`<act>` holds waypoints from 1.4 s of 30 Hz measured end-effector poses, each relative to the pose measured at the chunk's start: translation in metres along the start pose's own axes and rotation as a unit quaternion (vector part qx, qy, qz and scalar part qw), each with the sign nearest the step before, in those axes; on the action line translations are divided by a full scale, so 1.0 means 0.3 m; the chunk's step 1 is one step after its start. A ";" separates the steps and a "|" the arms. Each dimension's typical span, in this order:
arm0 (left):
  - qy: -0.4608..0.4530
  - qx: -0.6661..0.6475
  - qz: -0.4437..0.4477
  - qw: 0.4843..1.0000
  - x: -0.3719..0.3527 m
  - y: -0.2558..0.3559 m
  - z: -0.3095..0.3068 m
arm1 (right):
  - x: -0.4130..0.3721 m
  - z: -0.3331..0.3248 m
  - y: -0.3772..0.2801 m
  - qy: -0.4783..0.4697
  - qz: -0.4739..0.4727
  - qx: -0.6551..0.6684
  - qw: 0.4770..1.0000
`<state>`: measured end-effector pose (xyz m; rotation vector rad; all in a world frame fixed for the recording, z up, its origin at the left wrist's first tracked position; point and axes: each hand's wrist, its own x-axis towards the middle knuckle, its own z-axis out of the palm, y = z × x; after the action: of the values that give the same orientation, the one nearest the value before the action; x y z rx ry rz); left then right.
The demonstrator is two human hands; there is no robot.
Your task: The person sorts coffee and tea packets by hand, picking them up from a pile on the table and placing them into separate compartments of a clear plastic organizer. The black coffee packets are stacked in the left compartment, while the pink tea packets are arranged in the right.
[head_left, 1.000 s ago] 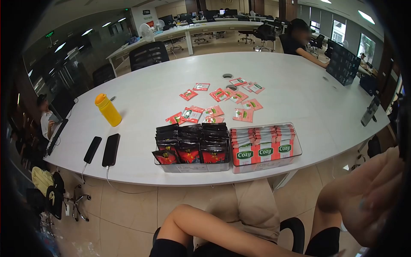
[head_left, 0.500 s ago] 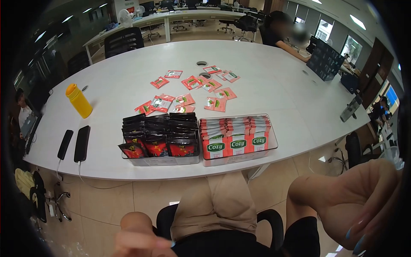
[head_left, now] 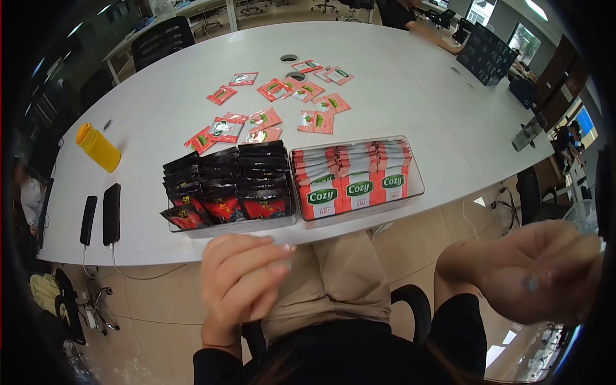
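My left hand [head_left: 245, 277] is in front of the table's near edge, just below the box of black sachets. Its fingers are loosely bent and a little apart, with nothing seen in them. Out to the right, over the floor, my right hand [head_left: 542, 276] is raised with curled fingers, smeared by motion. A clear box holds rows of black-and-red sachets [head_left: 224, 208]. Beside it, a second clear box is packed with red-and-white Cozy sachets [head_left: 359, 187]. Behind both, loose Cozy sachets [head_left: 316, 120] lie scattered on the white table [head_left: 410, 96].
A yellow bottle [head_left: 98, 147] and two phones [head_left: 111, 215] on cables are at the left. At the right stand a grey bottle [head_left: 529, 133] and a dark patterned box [head_left: 485, 54]. A person [head_left: 401, 13] sits across the table. Chairs surround it.
My left hand has risen from the bottom of the view to the table's front edge. My right hand has moved up slightly. The view has tilted down; the sachets look undisturbed.
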<state>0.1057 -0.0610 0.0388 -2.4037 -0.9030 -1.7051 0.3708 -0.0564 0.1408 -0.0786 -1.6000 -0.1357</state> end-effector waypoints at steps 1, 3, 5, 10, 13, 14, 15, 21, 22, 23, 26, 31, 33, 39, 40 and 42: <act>-0.017 0.022 -0.004 1.000 -0.026 -0.036 0.031 | -0.017 0.004 0.022 0.004 0.013 -0.017 1.000; -0.052 0.065 -0.017 0.996 -0.073 -0.094 0.084 | -0.042 0.017 0.094 -0.005 0.062 -0.068 0.996; -0.063 0.101 -0.008 0.993 -0.105 -0.132 0.142 | -0.057 0.045 0.216 -0.051 0.141 -0.127 0.980; -0.064 0.119 0.023 0.991 -0.130 -0.154 0.243 | -0.173 0.128 0.609 -0.353 0.347 -0.181 0.850; -0.084 0.150 0.007 0.985 -0.119 -0.149 0.273 | -0.332 0.151 0.853 -0.496 0.399 -0.190 0.747; -0.077 0.136 -0.013 0.988 -0.117 -0.148 0.276 | -0.380 0.158 0.916 -0.538 0.405 -0.197 0.713; -0.078 0.133 -0.013 0.988 -0.117 -0.150 0.275 | -0.425 0.164 0.974 -0.577 0.410 -0.204 0.677; -0.096 0.133 -0.018 0.986 -0.116 -0.152 0.264 | -0.502 0.231 1.035 -0.631 0.406 -0.236 0.618; -0.096 0.138 -0.016 0.986 -0.115 -0.153 0.262 | -0.484 0.239 1.034 -0.639 0.395 -0.249 0.612; -0.096 0.138 -0.016 0.986 -0.116 -0.154 0.263 | -0.479 0.237 1.053 -0.647 0.409 -0.233 0.600; -0.102 0.139 -0.017 0.985 -0.116 -0.156 0.258 | -0.463 0.223 1.098 -0.667 0.464 -0.188 0.552; -0.099 0.139 -0.019 0.985 -0.119 -0.157 0.260 | -0.424 0.251 1.163 -0.745 0.439 -0.208 0.457; -0.097 0.135 -0.022 0.986 -0.118 -0.156 0.260 | -0.438 0.249 1.209 -0.664 0.465 -0.159 0.564; -0.104 0.128 -0.029 0.986 -0.117 -0.156 0.255 | -0.519 0.320 1.356 -0.605 0.399 -0.141 0.675; -0.107 0.128 -0.030 0.985 -0.117 -0.156 0.255 | -0.507 0.338 1.350 -0.625 0.386 -0.146 0.663; -0.121 0.141 -0.025 0.982 -0.130 -0.160 0.252 | -0.501 0.364 1.357 -0.623 0.410 -0.148 0.650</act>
<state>0.1376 -0.0097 -0.0381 -2.4407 -1.1566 -1.2142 0.3227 0.3665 0.0031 -1.4154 -2.7051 0.4970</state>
